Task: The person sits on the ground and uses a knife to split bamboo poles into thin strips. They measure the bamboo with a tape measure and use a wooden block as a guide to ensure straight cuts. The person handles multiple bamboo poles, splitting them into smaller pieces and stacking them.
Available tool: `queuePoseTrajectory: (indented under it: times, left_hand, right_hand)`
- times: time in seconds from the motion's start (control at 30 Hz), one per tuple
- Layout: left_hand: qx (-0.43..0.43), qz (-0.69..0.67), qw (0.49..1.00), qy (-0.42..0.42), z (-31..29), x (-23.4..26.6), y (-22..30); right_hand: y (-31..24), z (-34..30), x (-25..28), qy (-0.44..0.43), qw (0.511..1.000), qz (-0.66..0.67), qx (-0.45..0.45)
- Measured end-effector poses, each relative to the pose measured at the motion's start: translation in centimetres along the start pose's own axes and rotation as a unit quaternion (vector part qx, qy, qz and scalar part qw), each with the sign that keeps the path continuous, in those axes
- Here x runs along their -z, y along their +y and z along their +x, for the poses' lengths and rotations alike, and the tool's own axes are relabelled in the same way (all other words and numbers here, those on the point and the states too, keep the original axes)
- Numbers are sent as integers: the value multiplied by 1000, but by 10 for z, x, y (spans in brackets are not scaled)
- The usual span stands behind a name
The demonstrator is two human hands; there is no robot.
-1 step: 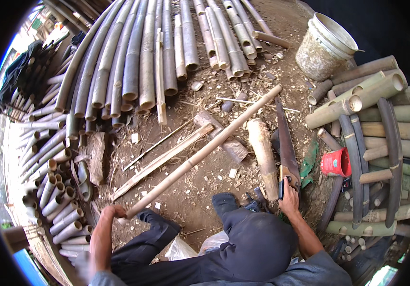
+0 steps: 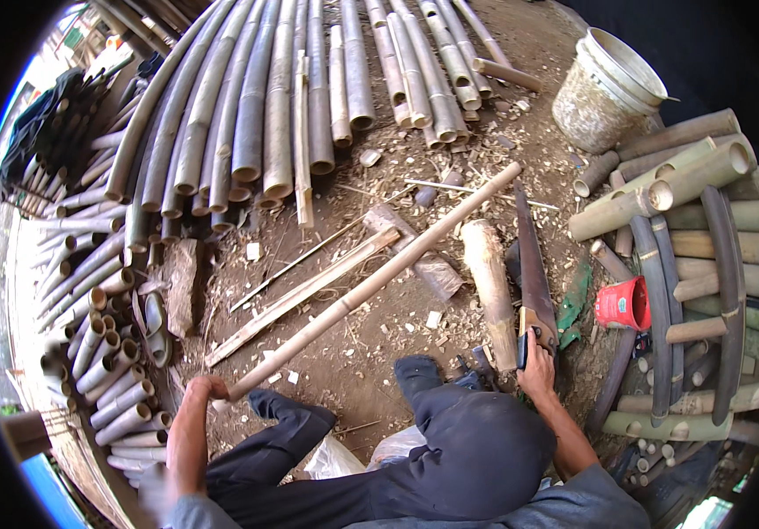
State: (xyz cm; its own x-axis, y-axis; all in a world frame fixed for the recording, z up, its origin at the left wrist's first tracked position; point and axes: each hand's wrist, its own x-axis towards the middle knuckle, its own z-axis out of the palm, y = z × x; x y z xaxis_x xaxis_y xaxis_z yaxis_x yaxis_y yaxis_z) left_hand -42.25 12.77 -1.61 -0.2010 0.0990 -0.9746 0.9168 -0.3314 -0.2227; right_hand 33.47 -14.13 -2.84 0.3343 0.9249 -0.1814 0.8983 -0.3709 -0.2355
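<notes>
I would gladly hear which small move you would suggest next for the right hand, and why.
Perhaps swing the dark-bladed, wooden-handled saw leftward over the long, slender tan bamboo pole: the right hand grips the saw's handle and the left hand holds the pole's near end, but the blade points away from the person, right of most of the pole.

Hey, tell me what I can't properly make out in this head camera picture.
All in the head view:
- Left hand: its own back hides the palm around the long bamboo pole.
- Right hand: it covers part of the handle of the saw.
- White bucket: its near wall hides the bottom.
- Upper bamboo poles: far ends of several cut off by the top edge.
- Pale plastic: partly hidden by a trouser leg.
</notes>
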Motion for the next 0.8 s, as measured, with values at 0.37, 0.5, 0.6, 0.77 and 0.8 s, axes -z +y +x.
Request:
queuePoseTrajectory:
  times: [0.37, 0.5, 0.6, 0.77, 0.8]
  left_hand:
    - [-158, -131, 819, 535, -25, 82, 270]
    - [-121, -167, 808, 552, -9, 73, 267]
    - [-93, -179, 838, 508, -7, 58, 231]
    - [-139, -239, 778, 564, -12, 45, 231]
    - [-155, -241, 770, 570, -9, 51, 241]
  right_hand:
    - [-11, -8, 9, -52, 996, -12, -76]
    - [-45, -5, 30, -44, 997, -37, -48]
    - [-43, -5, 36, -53, 996, -39, -62]
    - [-21, -8, 26, -65, 995, -33, -68]
    - [-20, -8, 25, -67, 995, -32, -67]
